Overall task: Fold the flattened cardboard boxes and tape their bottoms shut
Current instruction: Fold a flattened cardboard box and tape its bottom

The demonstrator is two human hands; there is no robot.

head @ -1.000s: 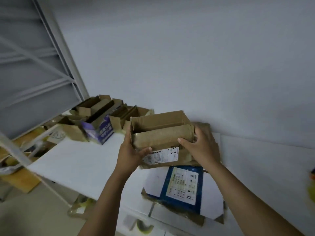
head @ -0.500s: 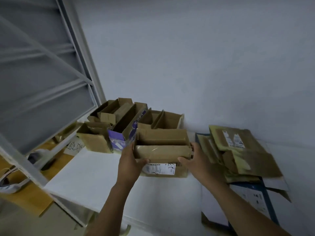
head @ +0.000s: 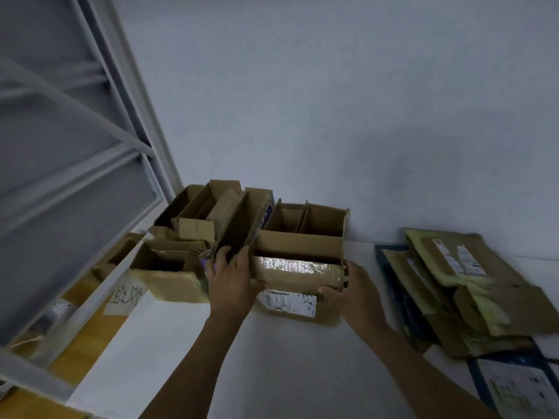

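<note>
Left hand (head: 231, 282), right hand (head: 357, 293) clasp box (head: 298, 270) ends, folded boxes (head: 322, 220) just behind and left

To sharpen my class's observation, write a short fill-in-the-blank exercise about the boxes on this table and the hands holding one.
1. The left hand and right hand grip one cardboard box, whose label is coloured ___.
2. The flattened boxes lie stacked to this box's ___.
3. The purple-printed box stands immediately to its ___.
Missing words: white; right; left.
</note>
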